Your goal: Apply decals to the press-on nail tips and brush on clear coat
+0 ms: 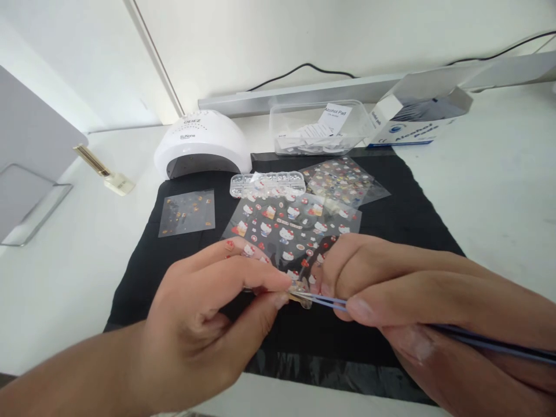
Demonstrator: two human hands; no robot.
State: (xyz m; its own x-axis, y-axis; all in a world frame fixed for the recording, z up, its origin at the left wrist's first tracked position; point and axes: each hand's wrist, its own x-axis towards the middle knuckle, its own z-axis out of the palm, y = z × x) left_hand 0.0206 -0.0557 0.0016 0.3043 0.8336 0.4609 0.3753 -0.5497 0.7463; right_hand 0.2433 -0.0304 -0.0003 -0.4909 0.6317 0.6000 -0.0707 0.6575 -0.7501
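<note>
Several sticker shts (pixel 286 223), lamp (pixel 202 139) beyond; L hand (pixel 204 313) pinches small pc (pixel 306 303), R hand (pixel 421 301) tweezers (pixel 490 341)

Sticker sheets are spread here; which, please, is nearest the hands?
The Hello Kitty sheet, overlapping the left hand and right hand in view; the others lie farther off.

And there's the shine on the tweezers (pixel 332 303), slim, smooth and metallic-looking, right against the small clear piece (pixel 306 303), glossy like plastic! Behind it, the character sticker sheet (pixel 286 234) is slick, see-through film, catching pale reflections. Below, the black cover (pixel 403 208) reads matt and slightly creased, but look, its near edge turns shiny! Across to the lamp (pixel 204 142): smooth, glossy white plastic. The tub (pixel 278 127) is clear plastic, the box (pixel 408 134) printed card, and the bottle cap (pixel 91 160) gleams metallic gold.
</note>
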